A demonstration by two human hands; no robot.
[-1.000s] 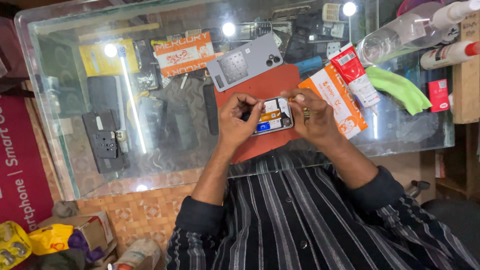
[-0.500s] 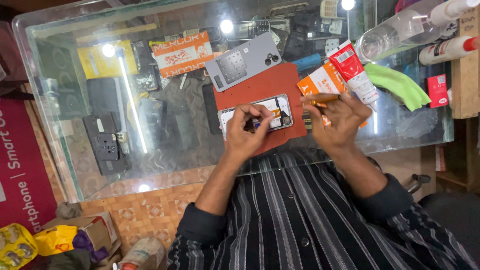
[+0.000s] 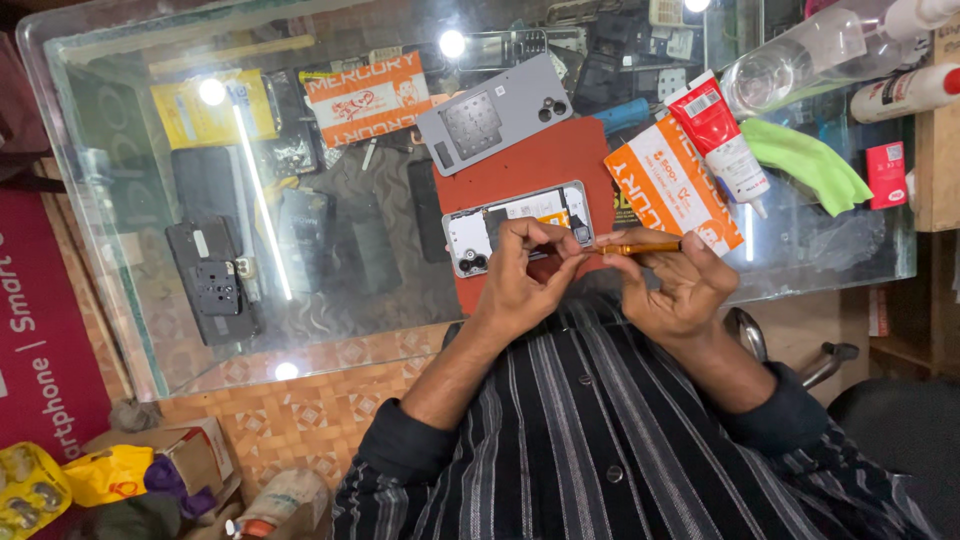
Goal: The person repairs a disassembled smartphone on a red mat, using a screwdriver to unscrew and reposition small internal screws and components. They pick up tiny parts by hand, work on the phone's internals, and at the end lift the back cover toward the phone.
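I note a glass-topped counter (image 3: 150,330) spanning the view, with phone parts shelved beneath the pane. On it lies a red work mat (image 3: 540,165), well inside the near edge. A grey phone back cover (image 3: 495,115) rests partly on the mat's far corner, camera holes to the right. Just right of the mat sit an orange-and-white packet (image 3: 665,185), a red-and-white tube (image 3: 725,145) overlapping it, and a green cloth (image 3: 805,165) beyond. The opened phone (image 3: 510,220) lies flat on the mat, its internals exposed. My left hand (image 3: 520,275) rests on the phone's near edge, fingers pinched at it. My right hand (image 3: 680,285) is curled around an orange-handled screwdriver (image 3: 635,248), held level with its tip at the phone's right end.
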